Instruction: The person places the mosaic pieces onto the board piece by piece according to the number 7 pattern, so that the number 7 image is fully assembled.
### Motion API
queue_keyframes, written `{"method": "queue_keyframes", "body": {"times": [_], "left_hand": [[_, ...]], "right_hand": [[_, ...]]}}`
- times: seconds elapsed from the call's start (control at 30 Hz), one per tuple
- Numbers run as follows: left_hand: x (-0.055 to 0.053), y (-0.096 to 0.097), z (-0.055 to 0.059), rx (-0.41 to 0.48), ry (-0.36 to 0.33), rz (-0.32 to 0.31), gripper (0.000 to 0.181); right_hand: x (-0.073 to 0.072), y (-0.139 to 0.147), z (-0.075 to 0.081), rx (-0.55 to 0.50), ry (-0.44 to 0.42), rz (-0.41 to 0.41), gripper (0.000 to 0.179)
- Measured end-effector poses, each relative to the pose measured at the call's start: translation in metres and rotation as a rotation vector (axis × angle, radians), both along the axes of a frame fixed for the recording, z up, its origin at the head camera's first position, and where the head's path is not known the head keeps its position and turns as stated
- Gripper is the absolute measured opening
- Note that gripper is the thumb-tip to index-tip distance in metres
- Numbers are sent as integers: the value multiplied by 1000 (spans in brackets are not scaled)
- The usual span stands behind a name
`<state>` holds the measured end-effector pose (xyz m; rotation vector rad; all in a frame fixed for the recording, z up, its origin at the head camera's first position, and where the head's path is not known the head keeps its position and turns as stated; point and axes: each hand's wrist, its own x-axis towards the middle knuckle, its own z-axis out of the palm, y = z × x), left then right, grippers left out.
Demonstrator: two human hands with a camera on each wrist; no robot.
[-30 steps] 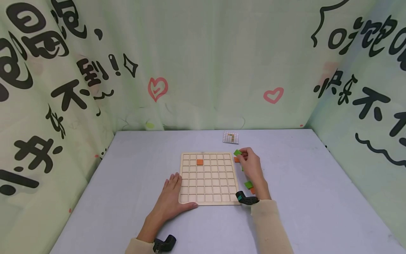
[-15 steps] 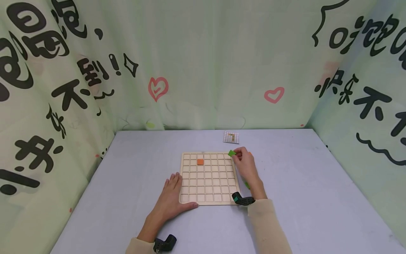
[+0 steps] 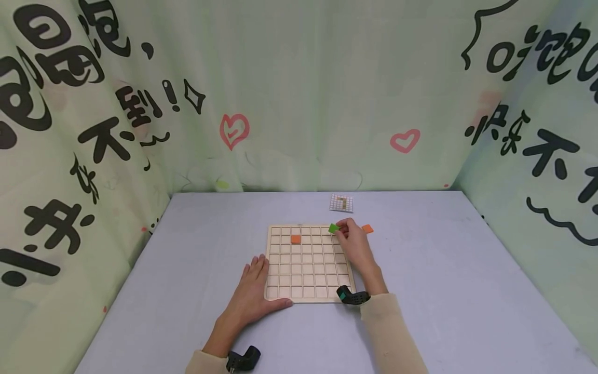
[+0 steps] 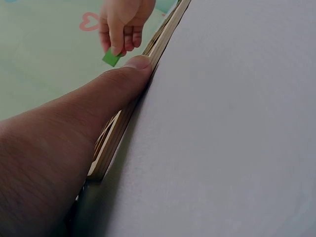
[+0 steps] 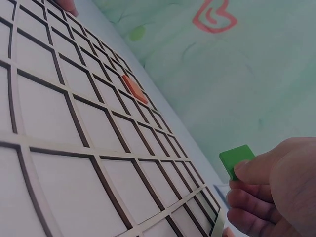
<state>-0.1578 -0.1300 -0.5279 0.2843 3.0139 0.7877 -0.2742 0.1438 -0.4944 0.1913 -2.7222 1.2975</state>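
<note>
Between thumb and fingertips, my right hand (image 3: 353,241) pinches a green square tile (image 3: 334,228), also plain in the right wrist view (image 5: 237,159). The tile is above the far right corner of a wooden grid board (image 3: 310,300) and looks tilted. My left hand (image 3: 252,288) rests at the board's near left corner with fingers straight; its thumb (image 4: 118,81) lies along the front edge. An orange tile (image 3: 296,239) sits in one square of the second row from the back. The right hand partly hides another orange tile (image 3: 368,228) beyond the board's right side.
A small card with a printed grid (image 3: 341,202) lies behind the board near the table's far edge. The white table (image 3: 467,291) is bordered by a printed curtain (image 3: 289,104) at the back and sides. Other tiles right of the board are hidden by the right arm.
My right hand has moved left with the green tile, from beside the board to over its far right corner. An orange tile behind the hand now shows. The left hand stays put.
</note>
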Motion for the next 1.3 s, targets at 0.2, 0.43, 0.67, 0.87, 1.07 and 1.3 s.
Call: {"method": "queue_keyframes", "body": {"times": [0.2,0.43,0.67,0.87,1.07,1.3], "left_hand": [[0,0,1,2,4,2,123],[0,-1,0,-1,5,1,123],[-1,-1,-1,-2,8,-2,123],[-1,-1,-2,-7,3,3,123],[-1,0,-1,-8,0,3,123],[0,0,0,-12,-7,3,123]], "right_hand": [[1,-6,0,-1,-3,13,24],[2,-16,-1,26,0,40,24],[3,-24,-4,42,3,60,23],[4,-29,-7,46,-11,85,24],[4,-35,-10,71,20,107,22],[4,-42,-12,90,44,116,20]]}}
